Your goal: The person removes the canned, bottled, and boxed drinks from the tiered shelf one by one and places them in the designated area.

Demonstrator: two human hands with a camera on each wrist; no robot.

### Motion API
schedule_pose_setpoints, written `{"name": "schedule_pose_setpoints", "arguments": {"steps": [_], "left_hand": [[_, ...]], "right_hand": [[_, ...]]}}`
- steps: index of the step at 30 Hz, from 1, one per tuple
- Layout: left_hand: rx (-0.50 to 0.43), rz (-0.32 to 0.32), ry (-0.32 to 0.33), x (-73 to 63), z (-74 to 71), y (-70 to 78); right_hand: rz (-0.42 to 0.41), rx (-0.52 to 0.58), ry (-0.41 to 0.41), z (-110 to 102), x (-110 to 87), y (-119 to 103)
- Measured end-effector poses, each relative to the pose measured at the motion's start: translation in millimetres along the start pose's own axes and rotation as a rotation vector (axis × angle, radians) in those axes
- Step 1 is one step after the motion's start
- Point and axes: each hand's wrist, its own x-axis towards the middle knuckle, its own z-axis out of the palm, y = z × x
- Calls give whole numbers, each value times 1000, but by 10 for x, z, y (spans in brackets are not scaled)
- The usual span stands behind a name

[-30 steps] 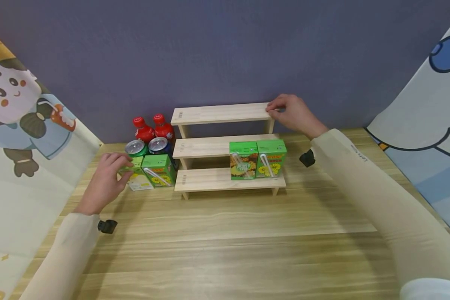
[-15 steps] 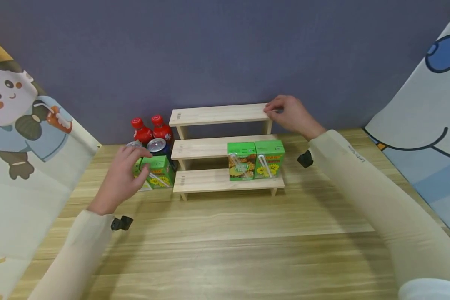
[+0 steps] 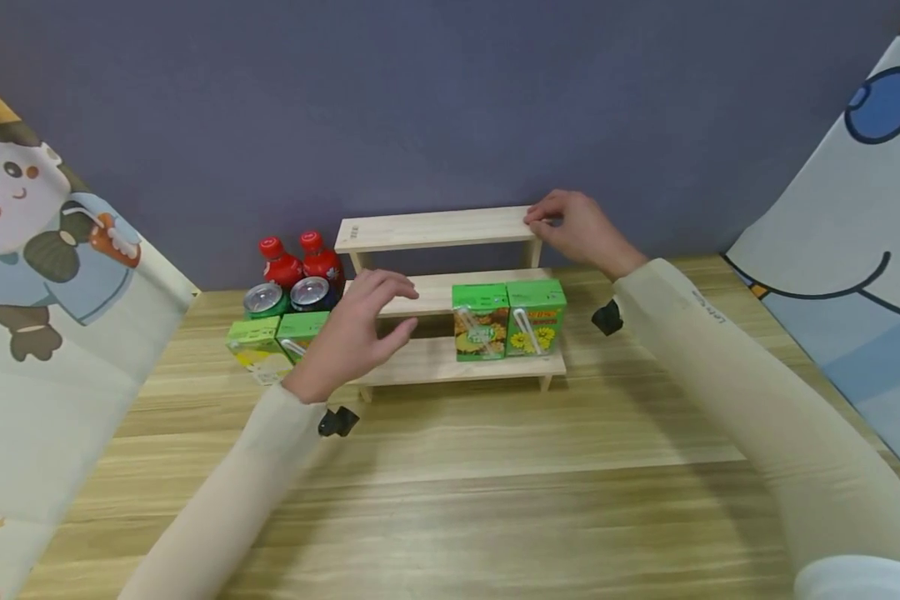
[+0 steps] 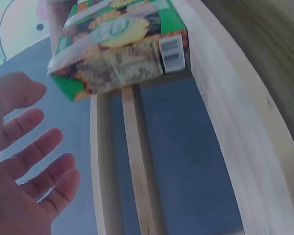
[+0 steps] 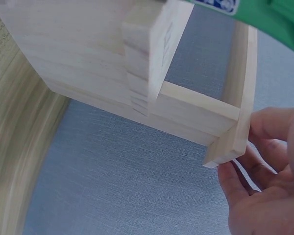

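My left hand (image 3: 354,333) hovers in front of the left part of the wooden three-tier shelf (image 3: 420,362), its fingers spread and nothing in them. In the left wrist view those fingers (image 4: 39,147) are apart from the juice box (image 4: 122,54) with a pineapple picture. That pineapple box (image 3: 481,323) stands on the lowest tier, right beside a chrysanthemum drink box (image 3: 536,318). With thumb and fingertips, my right hand (image 3: 581,231) pinches the right end of the top tier; the right wrist view shows its fingers on both faces of the board (image 5: 230,142).
Left of the shelf stand two drink boxes, a yellow-green one (image 3: 261,348) and a green one (image 3: 300,329) partly behind my left hand. Behind them are a green can (image 3: 266,300), a dark blue can (image 3: 312,293) and two red bottles (image 3: 281,265). A grey-blue wall (image 3: 450,108) rises behind.
My left hand has left the yellow-green drink box and moved right, in front of the shelf, its fingers spreading. The right hand has stayed on the top tier.
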Motion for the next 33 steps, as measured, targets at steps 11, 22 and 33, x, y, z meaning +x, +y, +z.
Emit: {"name": "schedule_pose_setpoints", "arguments": {"steps": [11, 22, 33], "left_hand": [[-37, 57, -100, 372, 372, 177], [-42, 72, -98, 412, 440, 284], [-39, 60, -47, 193, 179, 311]], "right_hand": [[3, 3, 8, 5, 2, -1], [-13, 7, 19, 32, 23, -33], [-10, 14, 11, 21, 18, -35]]}}
